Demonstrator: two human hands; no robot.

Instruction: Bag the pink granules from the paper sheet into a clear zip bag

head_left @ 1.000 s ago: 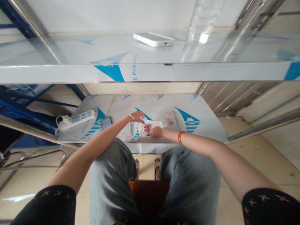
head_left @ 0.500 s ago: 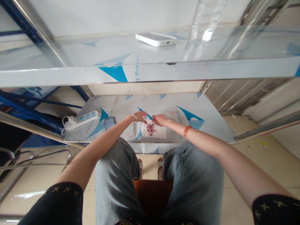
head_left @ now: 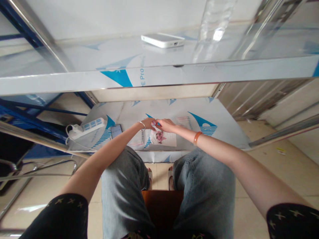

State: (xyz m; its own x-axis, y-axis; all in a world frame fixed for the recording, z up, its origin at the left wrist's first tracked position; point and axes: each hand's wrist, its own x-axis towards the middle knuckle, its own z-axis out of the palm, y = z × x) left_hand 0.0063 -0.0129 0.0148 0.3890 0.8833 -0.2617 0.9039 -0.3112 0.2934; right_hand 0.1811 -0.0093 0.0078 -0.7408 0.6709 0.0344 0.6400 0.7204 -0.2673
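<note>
My left hand (head_left: pixel 149 123), with a bangle at its wrist, is closed in a pinch on a small clear plastic piece with blue and reddish bits (head_left: pixel 154 124). Touching or nearly touching it, my right hand (head_left: pixel 166 125) is closed too, its fingertips at the same piece; what it grips is hidden. Just below both hands a white sheet (head_left: pixel 170 142) lies on the lower shelf, bearing a dark pink and red beaded-looking patch (head_left: pixel 159 136). I cannot tell whether the patch is printed or raised.
The lower shelf (head_left: pixel 224 132) holds a white power strip (head_left: pixel 93 124), a dark phone (head_left: pixel 116 130) and flat clear packets (head_left: pixel 136 138). Above, the upper shelf's front edge (head_left: pixel 199 71) spans the view. On it are a white-cased phone (head_left: pixel 163 40) and a clear bottle (head_left: pixel 214 25).
My right hand has moved slightly left and up, closing the gap to my left hand. The view has shifted a little. The sheet stays in place.
</note>
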